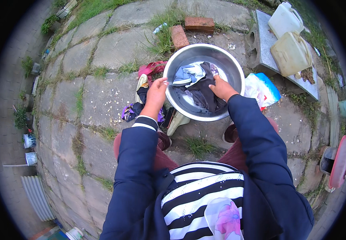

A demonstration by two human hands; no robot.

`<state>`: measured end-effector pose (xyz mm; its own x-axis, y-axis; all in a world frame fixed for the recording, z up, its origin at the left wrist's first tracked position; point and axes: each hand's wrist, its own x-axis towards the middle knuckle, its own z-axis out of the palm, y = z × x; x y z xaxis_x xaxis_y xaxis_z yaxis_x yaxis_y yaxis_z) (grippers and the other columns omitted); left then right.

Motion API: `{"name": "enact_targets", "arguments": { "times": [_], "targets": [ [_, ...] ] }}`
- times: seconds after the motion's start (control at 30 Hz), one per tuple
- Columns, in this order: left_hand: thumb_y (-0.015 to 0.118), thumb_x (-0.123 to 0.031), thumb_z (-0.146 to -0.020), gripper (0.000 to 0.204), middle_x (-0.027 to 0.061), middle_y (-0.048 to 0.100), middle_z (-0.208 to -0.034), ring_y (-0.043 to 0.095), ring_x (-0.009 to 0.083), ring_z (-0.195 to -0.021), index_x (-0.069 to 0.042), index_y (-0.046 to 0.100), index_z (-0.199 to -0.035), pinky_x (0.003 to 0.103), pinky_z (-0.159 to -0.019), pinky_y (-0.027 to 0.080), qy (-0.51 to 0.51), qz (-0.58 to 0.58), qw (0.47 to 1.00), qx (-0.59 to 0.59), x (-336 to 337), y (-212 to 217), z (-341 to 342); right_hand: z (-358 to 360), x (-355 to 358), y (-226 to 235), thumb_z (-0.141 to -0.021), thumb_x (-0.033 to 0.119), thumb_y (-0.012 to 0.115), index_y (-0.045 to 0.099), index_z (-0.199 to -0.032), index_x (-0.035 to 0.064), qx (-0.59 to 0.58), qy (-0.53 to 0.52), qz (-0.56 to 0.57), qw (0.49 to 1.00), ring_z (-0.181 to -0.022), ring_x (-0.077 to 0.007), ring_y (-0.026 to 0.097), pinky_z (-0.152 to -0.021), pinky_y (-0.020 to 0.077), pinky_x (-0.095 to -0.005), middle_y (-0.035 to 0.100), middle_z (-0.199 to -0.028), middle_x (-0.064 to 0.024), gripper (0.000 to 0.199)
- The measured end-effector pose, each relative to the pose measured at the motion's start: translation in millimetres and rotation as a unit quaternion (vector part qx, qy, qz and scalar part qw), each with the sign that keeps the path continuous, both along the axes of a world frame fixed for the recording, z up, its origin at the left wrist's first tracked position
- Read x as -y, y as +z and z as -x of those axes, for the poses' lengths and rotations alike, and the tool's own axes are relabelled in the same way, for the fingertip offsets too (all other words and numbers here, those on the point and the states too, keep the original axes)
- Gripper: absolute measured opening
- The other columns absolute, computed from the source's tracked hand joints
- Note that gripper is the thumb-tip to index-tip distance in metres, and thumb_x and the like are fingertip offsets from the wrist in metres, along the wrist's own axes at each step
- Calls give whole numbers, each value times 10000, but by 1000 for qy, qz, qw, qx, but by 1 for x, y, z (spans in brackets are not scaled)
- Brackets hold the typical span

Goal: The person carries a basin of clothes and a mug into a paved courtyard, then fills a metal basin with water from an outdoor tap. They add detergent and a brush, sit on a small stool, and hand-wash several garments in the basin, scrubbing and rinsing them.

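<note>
A round metal basin point(237, 66) stands on the paving in front of me. Inside it lie a dark grey garment point(200, 93) and a light blue and white cloth point(189, 75), which look wet. My left hand point(156, 95) is at the basin's left rim, its thumb and fingertips closed at the edge. Over the right side of the basin, my right hand point(223, 88) grips the dark garment, with its thumb toward the middle; some fingers are hidden. Beside the basin on the left are a red cloth point(153, 68), a purple and black cloth point(131, 111) and a pale-soled shoe point(177, 123).
A white and blue plastic bag point(261, 90) lies right of the basin. Two jerrycans point(291, 54) stand on a grey slab point(264, 44). Beyond the basin sit two bricks point(199, 25). Grass tufts point(199, 147) grow between the paving stones. A pink round basin point(341, 162) is far right.
</note>
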<state>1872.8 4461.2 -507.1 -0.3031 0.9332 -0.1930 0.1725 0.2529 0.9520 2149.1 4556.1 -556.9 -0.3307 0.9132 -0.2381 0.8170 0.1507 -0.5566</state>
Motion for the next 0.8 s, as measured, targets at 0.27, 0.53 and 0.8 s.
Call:
{"name": "enact_targets", "arguments": {
  "times": [0.27,0.53,0.8],
  "targets": [
    [590,-501,-831,525,212,589,-830,564,382,-797,19,563,-896,435,-724,449,67,79,972,-210,74,-127,-28,3,9,4,-829,232,629,407,-1256,-14,28,45,23,998,-1079,-424,538,-924,433,-444,543,-1156,-291,541],
    [688,-348,-768,586,137,556,-1031,537,295,-991,-55,476,-1229,434,-859,398,-108,173,884,-420,120,-175,-32,0,1,6,-819,179,629,438,-1188,-18,51,38,37,997,-1038,-426,546,-880,445,-450,548,-1128,-271,460],
    [675,-231,-738,348,130,622,-964,633,328,-873,-77,542,-1020,446,-739,519,-216,290,831,-422,99,-227,6,11,-8,9,-805,150,632,440,-1102,-9,88,49,37,994,-986,-432,559,-846,455,-463,560,-1071,-260,389]
  ]
}}
